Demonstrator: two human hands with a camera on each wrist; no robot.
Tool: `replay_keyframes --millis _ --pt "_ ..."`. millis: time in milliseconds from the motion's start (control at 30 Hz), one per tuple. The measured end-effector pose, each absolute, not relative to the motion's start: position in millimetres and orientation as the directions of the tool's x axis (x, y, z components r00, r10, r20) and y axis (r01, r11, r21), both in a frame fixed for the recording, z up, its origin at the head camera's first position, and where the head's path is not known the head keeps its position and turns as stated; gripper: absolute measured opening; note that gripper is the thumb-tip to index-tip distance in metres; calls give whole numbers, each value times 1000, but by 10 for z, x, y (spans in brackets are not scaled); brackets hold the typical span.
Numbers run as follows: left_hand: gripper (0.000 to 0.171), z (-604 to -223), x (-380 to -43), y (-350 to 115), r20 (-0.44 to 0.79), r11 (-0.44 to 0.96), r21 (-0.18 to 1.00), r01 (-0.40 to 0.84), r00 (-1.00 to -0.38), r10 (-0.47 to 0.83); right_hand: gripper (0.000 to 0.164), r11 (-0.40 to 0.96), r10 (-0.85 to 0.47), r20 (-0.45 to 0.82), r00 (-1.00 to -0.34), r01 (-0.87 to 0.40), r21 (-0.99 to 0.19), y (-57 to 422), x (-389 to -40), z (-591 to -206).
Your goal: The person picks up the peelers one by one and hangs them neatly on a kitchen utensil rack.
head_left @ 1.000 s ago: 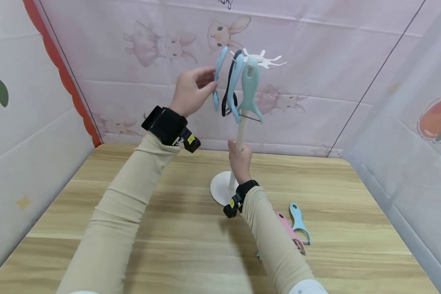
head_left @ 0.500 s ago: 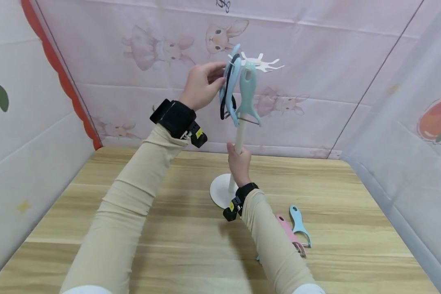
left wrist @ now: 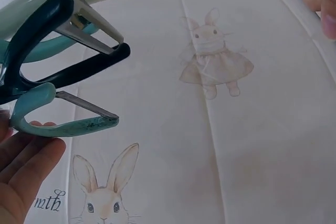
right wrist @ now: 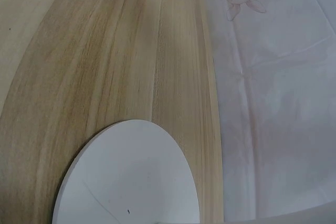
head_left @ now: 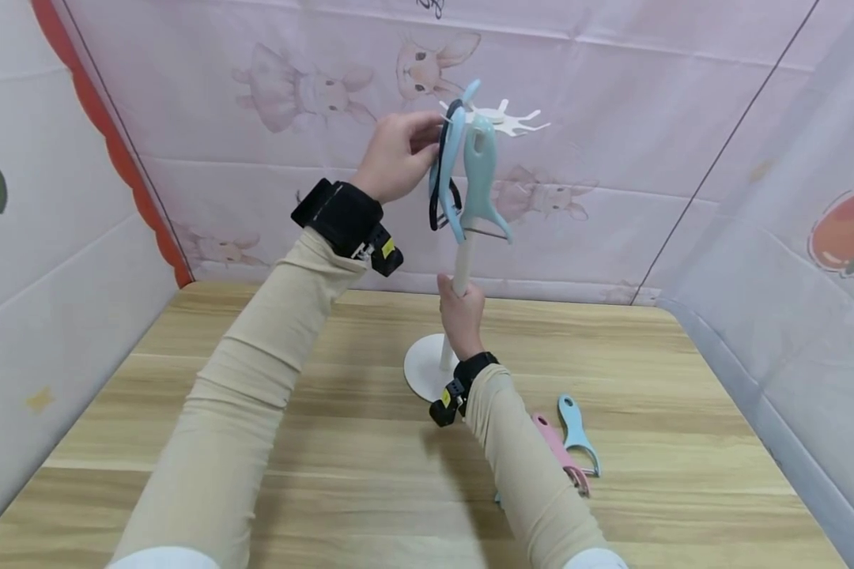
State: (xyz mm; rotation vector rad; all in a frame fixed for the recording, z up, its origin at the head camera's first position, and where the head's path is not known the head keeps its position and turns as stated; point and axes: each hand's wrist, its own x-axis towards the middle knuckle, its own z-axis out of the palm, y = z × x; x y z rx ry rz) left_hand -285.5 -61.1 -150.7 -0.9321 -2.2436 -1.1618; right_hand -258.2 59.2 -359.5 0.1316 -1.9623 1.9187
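In the head view my left hand (head_left: 398, 154) pinches a light blue peeler (head_left: 472, 89) at the top of a white hook stand. Its handle end pokes up by the hooks (head_left: 501, 118); most of it hides behind other peelers. The left wrist view shows its blade end (left wrist: 68, 129) beside the fingers. A black peeler (head_left: 435, 197), another light blue peeler (head_left: 452, 166) and a mint-green peeler (head_left: 480, 170) hang from the hooks, blades down. My right hand (head_left: 462, 316) grips the stand's post (head_left: 462, 265), above the round white base (head_left: 425, 367).
On the wooden table (head_left: 341, 466), a pink peeler (head_left: 551, 438) and a blue peeler (head_left: 572, 419) lie to the right of the stand. Another bluish piece (head_left: 498, 499) shows beside the right sleeve. A fabric wall printed with rabbits (head_left: 313, 87) stands behind.
My left hand has moved right with the light blue peeler, bringing it from beside the stand to the hooks, behind the black peeler. The right hand keeps its grip on the post.
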Motion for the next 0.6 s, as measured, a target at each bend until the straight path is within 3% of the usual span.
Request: replay_keyframes --millis 267,467,600 --pt "31 -1540 -2816 -608 620 380 576 724 -690 374 57 68 203 369 -907 -363 -929 564 -2549 -3567" --pt "33 -1580 -2794 -612 610 346 612 711 -703 365 46 71 186 326 -927 -319 -945 532 -2331 -3309" --pt "33 -1634 -2786 -626 620 341 605 720 -694 366 44 54 180 321 -930 -316 -947 550 -2458 -3427"
